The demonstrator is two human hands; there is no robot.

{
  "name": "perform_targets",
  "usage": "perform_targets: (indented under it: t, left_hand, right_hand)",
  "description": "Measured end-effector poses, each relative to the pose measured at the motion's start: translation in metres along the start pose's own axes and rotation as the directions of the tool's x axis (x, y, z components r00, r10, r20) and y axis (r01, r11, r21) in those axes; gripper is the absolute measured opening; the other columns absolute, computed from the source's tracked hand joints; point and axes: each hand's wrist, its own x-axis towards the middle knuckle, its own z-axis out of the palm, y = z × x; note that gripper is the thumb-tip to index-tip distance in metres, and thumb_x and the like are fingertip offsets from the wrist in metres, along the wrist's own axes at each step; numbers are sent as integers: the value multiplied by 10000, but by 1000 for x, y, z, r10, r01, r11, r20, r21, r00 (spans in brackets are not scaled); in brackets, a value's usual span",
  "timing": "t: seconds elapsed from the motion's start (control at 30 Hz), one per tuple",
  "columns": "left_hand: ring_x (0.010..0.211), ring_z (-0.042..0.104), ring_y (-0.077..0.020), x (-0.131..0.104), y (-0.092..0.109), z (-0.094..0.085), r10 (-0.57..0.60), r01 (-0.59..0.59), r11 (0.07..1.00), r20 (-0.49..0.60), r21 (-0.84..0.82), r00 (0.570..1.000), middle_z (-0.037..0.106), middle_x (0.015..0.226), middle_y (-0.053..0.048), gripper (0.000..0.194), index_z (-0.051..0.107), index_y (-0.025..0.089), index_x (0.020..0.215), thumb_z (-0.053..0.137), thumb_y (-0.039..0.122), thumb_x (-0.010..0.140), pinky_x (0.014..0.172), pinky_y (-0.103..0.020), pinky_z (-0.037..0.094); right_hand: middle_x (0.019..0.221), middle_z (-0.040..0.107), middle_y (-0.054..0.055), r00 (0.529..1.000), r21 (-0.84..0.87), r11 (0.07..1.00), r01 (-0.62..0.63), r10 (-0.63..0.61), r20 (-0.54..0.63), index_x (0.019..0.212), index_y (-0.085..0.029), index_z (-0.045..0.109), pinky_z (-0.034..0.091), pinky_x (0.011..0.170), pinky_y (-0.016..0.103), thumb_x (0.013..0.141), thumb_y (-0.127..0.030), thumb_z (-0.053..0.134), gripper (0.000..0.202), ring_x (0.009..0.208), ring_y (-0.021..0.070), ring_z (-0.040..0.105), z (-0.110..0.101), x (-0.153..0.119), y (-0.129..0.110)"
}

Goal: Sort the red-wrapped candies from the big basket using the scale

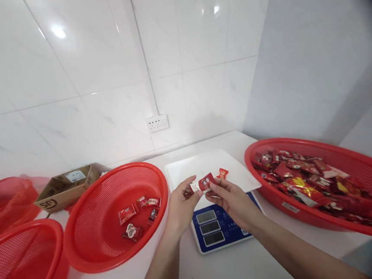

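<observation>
Between my two hands, above the scale, is a small red and white wrapped candy (203,183). My left hand (182,205) pinches its left end, and my right hand (231,200) grips the right end with thumb and fingers. Beneath them stands a digital scale (213,230) with a blue panel and a white weighing pan (182,169). One more red wrapped candy (222,173) lies on the pan, just behind my right hand. Part of the scale's panel is hidden by my right hand.
To the right, a large red basket (288,206) holds many red packets. Left of the scale, another red basket (93,234) contains several wrapped candies. A third red basket (50,260), a cardboard box (68,189) and red bags (11,202) are farther left. A tiled wall with a socket (157,123) rises behind.
</observation>
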Motion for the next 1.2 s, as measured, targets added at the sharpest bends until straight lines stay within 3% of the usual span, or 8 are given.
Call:
perform_targets:
  t: [0.2, 0.6, 0.77, 0.87, 0.97, 1.07, 1.13, 1.2]
  left_hand:
    - [691, 510, -102, 3, -5, -3, -4, 7, 997, 48, -74, 999, 583, 753, 23, 521, 579, 183, 1169, 675, 223, 658, 690, -246, 412]
    - [671, 491, -96, 6, -7, -5, 18, -17, 1000, -27, 15, 999, 522, 706, 41, 475, 558, 169, 1160, 614, 173, 689, 678, -240, 411]
    - [888, 508, -134, 9, -10, -4, 69, -63, 997, -133, 55, 989, 543, 1028, -31, 335, 558, 213, 1043, 615, 197, 713, 751, -258, 424]
    - [941, 538, -173, 2, -6, 0, 67, -64, 997, -71, 35, 995, 569, 1026, -63, 261, 551, 202, 1006, 571, 334, 782, 766, -307, 467]
    - [1010, 567, -210, -4, 1, 6, 35, -22, 995, 129, -101, 991, 608, 1091, -86, 379, 528, 223, 1140, 555, 391, 802, 826, -368, 484]
    - [1090, 537, -213, -4, 2, 7, 20, 15, 973, 146, -229, 989, 583, 1192, -74, 388, 523, 244, 1178, 563, 356, 809, 917, -375, 441]
    - [1046, 566, -211, -2, 0, 6, -13, 40, 968, 108, -249, 994, 605, 1159, -75, 327, 572, 220, 1119, 547, 348, 818, 889, -365, 460]
    - [955, 610, -201, 1, -1, 3, -45, 68, 971, 104, -229, 994, 629, 1108, -78, 301, 600, 201, 1077, 542, 345, 819, 841, -355, 484]
  right_hand:
    - [844, 652, -5, 997, 8, 1000, 12, -11, -72, 762, -216, 612, 499, 814, 315, 645, -361, 737, 225, 805, 140, 605, -2, 6, 0]
    - [850, 664, 16, 999, -21, 1000, -15, 13, -53, 793, -222, 681, 517, 725, 282, 649, -411, 728, 242, 779, 142, 613, -7, 6, -1]
    - [887, 667, 35, 991, -157, 983, 94, -108, -83, 801, -218, 680, 529, 770, 353, 680, -444, 691, 257, 819, 183, 623, -8, 7, -2]
    - [989, 656, 47, 934, -416, 856, 306, -355, -43, 899, -242, 679, 531, 796, 387, 774, -411, 603, 223, 927, 217, 607, -7, 3, 1]
    - [1117, 614, 64, 785, -653, 515, 555, -584, 206, 1017, -258, 662, 501, 870, 401, 833, -299, 536, 228, 1049, 226, 559, -6, -2, 6]
    - [1179, 586, 75, 680, -702, 277, 656, -620, 391, 1079, -254, 634, 469, 925, 396, 854, -222, 488, 270, 1089, 216, 540, -5, -6, 9]
    - [1140, 599, 75, 693, -713, 287, 640, -617, 373, 1058, -252, 627, 505, 863, 370, 861, -233, 472, 251, 1064, 210, 551, -5, -7, 8]
    - [1102, 594, 77, 755, -722, 407, 560, -610, 241, 1048, -244, 600, 539, 753, 336, 854, -289, 486, 230, 1023, 210, 558, -5, -4, 3]
